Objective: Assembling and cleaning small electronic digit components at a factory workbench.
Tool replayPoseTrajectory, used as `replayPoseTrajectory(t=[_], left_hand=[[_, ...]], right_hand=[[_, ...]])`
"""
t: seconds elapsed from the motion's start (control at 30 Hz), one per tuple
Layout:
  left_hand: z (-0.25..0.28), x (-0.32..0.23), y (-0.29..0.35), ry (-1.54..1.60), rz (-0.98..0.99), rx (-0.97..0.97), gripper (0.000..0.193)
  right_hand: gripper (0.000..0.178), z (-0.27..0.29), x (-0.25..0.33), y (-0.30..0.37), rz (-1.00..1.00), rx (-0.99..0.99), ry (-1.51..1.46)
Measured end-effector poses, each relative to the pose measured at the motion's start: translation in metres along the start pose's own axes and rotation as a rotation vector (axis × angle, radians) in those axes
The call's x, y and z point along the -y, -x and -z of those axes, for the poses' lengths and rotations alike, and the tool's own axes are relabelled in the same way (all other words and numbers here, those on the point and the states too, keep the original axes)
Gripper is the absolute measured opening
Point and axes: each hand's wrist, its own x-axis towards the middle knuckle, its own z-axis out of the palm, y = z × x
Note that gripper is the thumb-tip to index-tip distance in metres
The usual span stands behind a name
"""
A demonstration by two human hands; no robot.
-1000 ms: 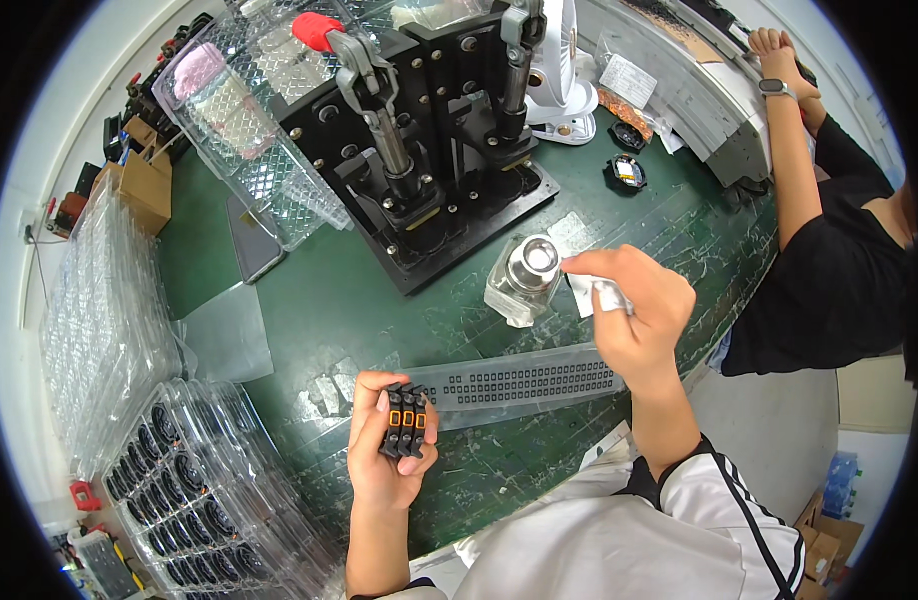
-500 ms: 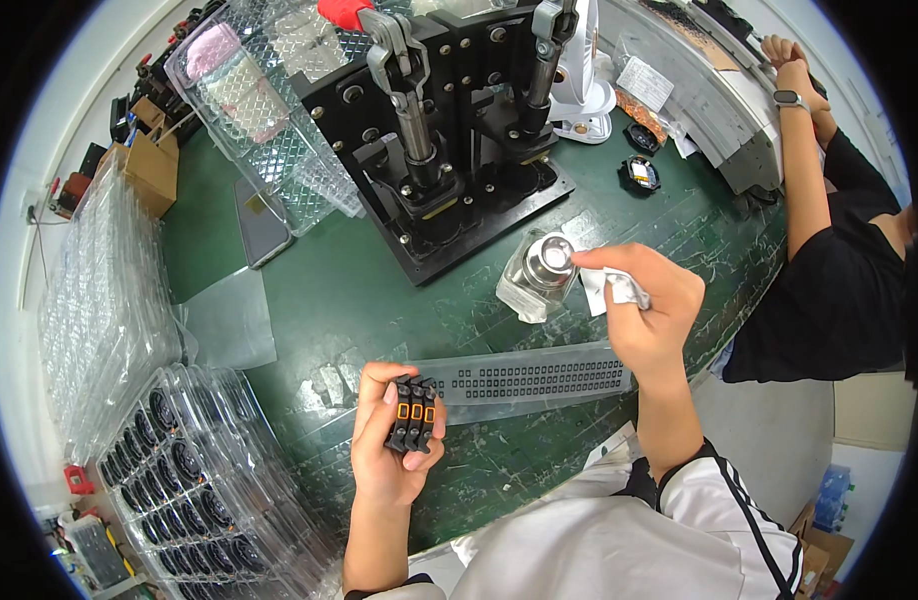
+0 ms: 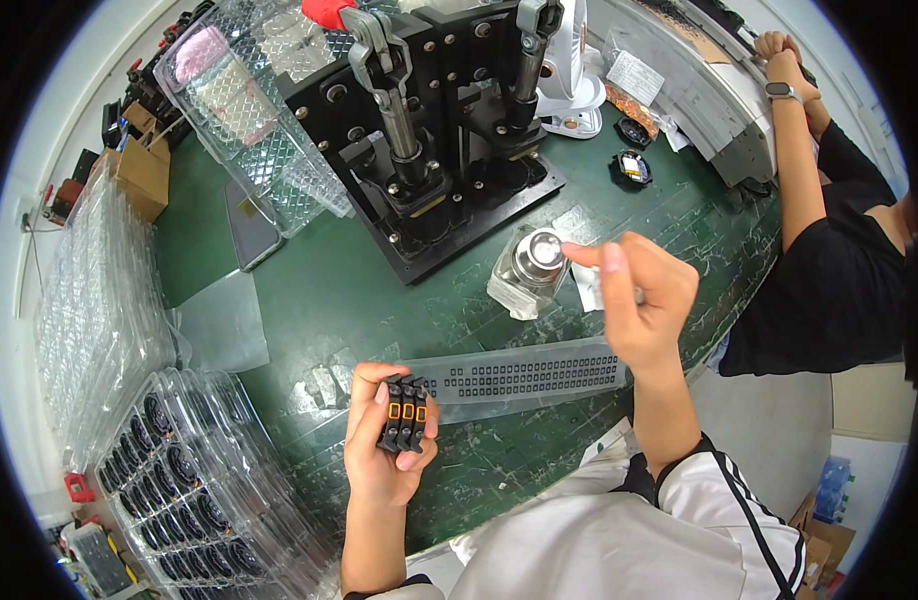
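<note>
In my left hand [image 3: 387,440] I grip three black curved parts [image 3: 404,412] side by side, each with an orange rectangular outline on its face. The index finger of my right hand [image 3: 644,295] reaches to the metal top of a clear dispenser bottle [image 3: 524,285]. My other right fingers are curled round a white wipe [image 3: 586,288], mostly hidden by the hand. Between my hands lies a translucent strip [image 3: 519,378] bearing rows of small black rectangular pieces.
A black clamp fixture [image 3: 409,240] stands beyond the bottle. Stacked clear trays [image 3: 179,480] with round black parts sit at the left. A grey phone-like slab [image 3: 251,230] and a round black device [image 3: 631,170] lie on the green table. Another person's arm [image 3: 799,170] is at the right.
The view has shifted slightly. My right hand has turned a little at the bottle's top, and less of the wipe shows. My left hand keeps hold of the black parts.
</note>
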Motion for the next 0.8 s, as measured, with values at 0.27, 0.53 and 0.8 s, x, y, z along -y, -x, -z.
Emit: replayPoseTrajectory(t=[0.27,0.53,0.8], left_hand=[[0.0,-0.001,0.001,-0.013,0.001,-0.022,0.016],[0.0,-0.002,0.0,0.001,-0.003,-0.028,0.018],[0.0,0.0,0.0,0.01,-0.007,-0.027,0.019]], right_hand=[[0.02,-0.005,-0.001,0.0,0.014,-0.009,0.051],[0.015,-0.009,-0.001,-0.001,-0.033,-0.061,0.002],[0.013,-0.007,-0.004,0.0,0.071,-0.092,0.057]])
